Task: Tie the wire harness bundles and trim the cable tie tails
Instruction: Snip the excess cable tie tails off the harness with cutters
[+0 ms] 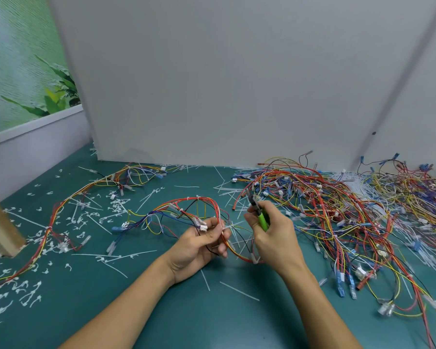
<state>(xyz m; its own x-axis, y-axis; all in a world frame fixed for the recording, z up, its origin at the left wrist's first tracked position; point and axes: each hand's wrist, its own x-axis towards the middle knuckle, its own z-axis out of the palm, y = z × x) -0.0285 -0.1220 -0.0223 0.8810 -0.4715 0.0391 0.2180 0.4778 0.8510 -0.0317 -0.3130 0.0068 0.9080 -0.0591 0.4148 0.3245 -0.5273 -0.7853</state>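
From where I stand, the person's left hand is curled round a thin multicoloured wire harness of red, yellow, blue and black leads, pinching it where a white plastic cable tie sits on the bundle. The right hand is wrapped round a pair of small green-handled cutters. Both are raised just above the middle of the teal bench, nearer its front edge than its back.

I'd judge the harness to be light and floppy, with no stiffness of its own, its slick leads apt to slide past each other. The sensible place to take it is right beside the tie, as the left hand does. Its little white connectors look fragile and are poor handles.

Its long axis runs roughly left to right along the bench. It arches from blue terminals on the left, up toward the back edge, then down into the left hand and on in a red loop under the right wrist. The tie's tail juts toward the right hand. The cutters' nose points up and away, toward the grey partition board.

A tangled heap of harnesses fills the right side of the bench, and white tie offcuts litter the left.
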